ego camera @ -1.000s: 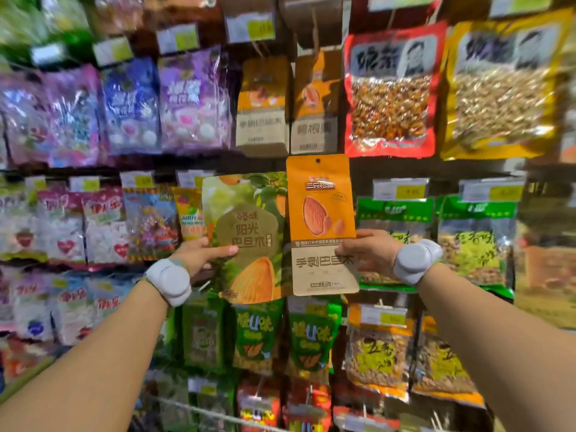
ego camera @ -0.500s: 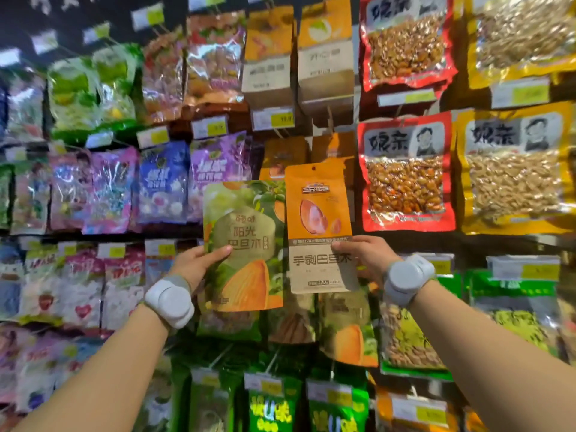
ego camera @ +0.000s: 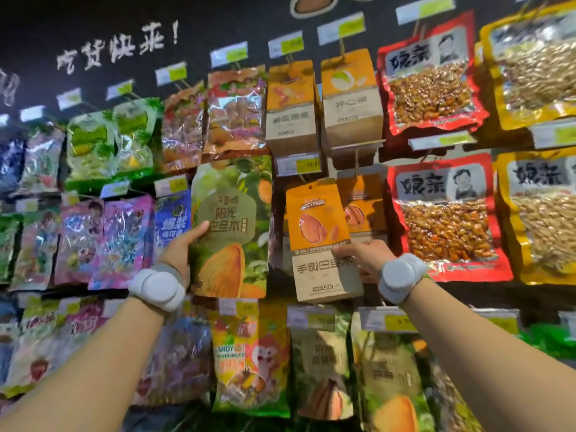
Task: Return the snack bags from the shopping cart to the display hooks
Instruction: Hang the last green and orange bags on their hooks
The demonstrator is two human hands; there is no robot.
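Observation:
My left hand point(ego camera: 182, 249) grips the left edge of a green almond bag point(ego camera: 232, 226), held upright against the display wall. My right hand point(ego camera: 363, 255) holds an orange and kraft almond bag point(ego camera: 318, 235) by its right side. This bag's top sits just below a price tag point(ego camera: 297, 165) and hook. A matching orange bag point(ego camera: 363, 207) hangs directly behind it to the right. The shopping cart is out of view.
Hooks of snack bags cover the dark wall. Two orange and kraft bags point(ego camera: 324, 104) hang above, red peanut bags point(ego camera: 445, 213) and yellow seed bags point(ego camera: 542, 213) to the right, purple candy bags point(ego camera: 106, 241) to the left, green almond bags point(ego camera: 321, 366) below.
Both hands have raised their bags up the display, and my view has tilted upward. The orange bag now sits in front of the matching hanging bag.

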